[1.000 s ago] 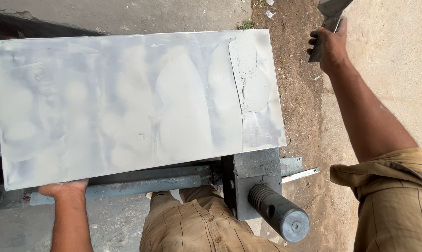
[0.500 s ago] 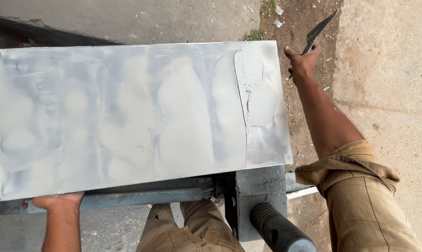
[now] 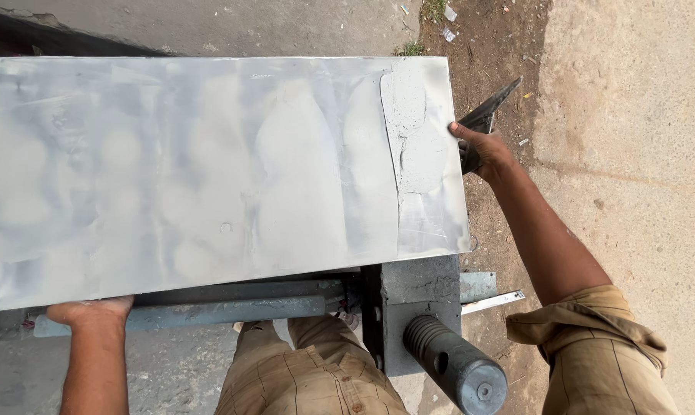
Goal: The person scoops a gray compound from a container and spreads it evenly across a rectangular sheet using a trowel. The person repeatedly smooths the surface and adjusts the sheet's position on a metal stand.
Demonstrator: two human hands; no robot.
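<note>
Sheet metal [image 3: 209, 169], one large grey rectangular panel with cloudy pale patches, fills the upper left and centre of the frame, lying flat over a grey machine frame [image 3: 420, 284]. One left hand [image 3: 90, 311] at the lower left has its grip closed on the sheet's near edge. One right hand [image 3: 482, 150] at the right edge has its thumb on the sheet and its grip around one dark pair of snips [image 3: 490, 115]. One ribbed dark handle [image 3: 455, 365] sticks out at the bottom. Two pale scraps [image 3: 447, 11] of litter lie on the ground at the top.
</note>
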